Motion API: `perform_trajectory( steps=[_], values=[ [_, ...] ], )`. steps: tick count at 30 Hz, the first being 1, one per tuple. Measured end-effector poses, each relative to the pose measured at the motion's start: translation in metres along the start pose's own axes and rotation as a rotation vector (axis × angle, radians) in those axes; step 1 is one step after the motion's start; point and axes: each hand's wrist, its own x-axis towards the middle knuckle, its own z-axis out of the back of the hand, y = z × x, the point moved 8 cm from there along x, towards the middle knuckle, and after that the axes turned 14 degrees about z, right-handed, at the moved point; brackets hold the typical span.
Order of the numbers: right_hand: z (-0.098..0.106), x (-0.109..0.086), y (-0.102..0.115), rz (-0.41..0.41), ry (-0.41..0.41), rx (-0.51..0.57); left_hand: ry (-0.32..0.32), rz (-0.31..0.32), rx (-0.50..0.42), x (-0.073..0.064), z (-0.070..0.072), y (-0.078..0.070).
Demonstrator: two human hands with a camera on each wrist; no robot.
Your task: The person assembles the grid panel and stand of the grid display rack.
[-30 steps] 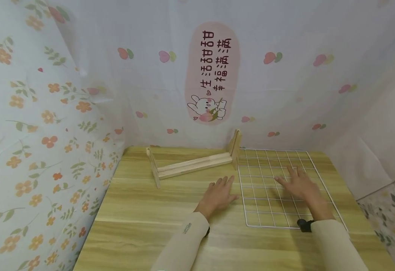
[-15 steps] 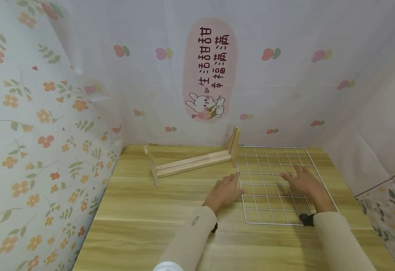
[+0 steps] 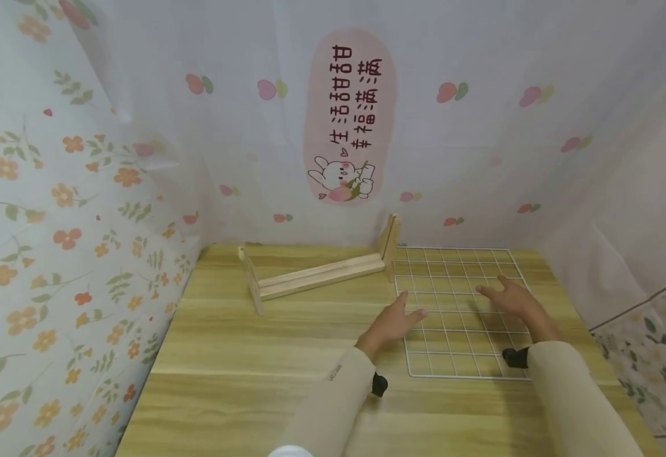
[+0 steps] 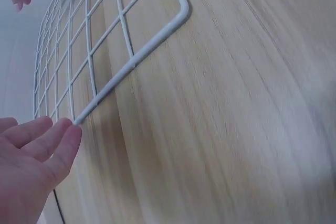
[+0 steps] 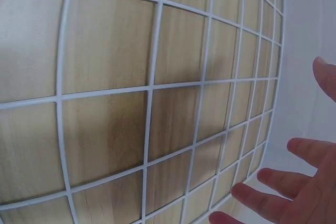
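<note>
The white grid [image 5: 149, 86] lies between the two hands, on the table [image 3: 224, 355]. The left hand [image 3: 392, 322] is at its near side edge; the head view shows thumb and forefinger spread, the thumb reaching over the wires. Only the left wrist view brings out the edge rod running up to that thumb, fingertips right beside it; whether they touch, I cannot tell. That hand is loosely extended.

The right hand [image 3: 512, 298] is over the opposite part of the grid, seemingly gripping nothing. From the head few of its fingers can be told apart, but the right wrist view shows them all spread and fairly straight, with a shadow across the wood.

Beyond the left hand, slightly to its left, a wooden stand [image 3: 321, 277] appears in the head view alone, its upright nearest the hands just beside the grid.
</note>
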Motion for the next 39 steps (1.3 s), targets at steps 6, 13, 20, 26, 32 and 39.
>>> perform_trajectory(
  steps=[6, 13, 20, 26, 32, 39],
  values=[
    [0.001, 0.002, -0.012, -0.019, 0.003, 0.060, 0.057, 0.051, -0.277, 0.008, -0.006, 0.003],
    [-0.008, -0.003, -0.030, -0.112, 0.042, 0.291, 0.212, 0.131, -0.659, 0.015, -0.019, 0.007],
    [-0.013, 0.001, -0.045, -0.136, 0.036, 0.492, 0.267, 0.182, -0.855, 0.019, -0.026, 0.011],
    [-0.016, 0.001, -0.053, -0.160, -0.012, 0.627, 0.301, 0.200, -0.966, 0.024, -0.029, 0.011],
    [-0.018, -0.002, -0.055, -0.154, -0.028, 0.699, 0.312, 0.225, -1.004, 0.028, -0.030, 0.012],
    [-0.020, -0.002, -0.055, -0.150, -0.026, 0.732, 0.342, 0.236, -1.005, 0.027, -0.028, 0.016]
  ],
)
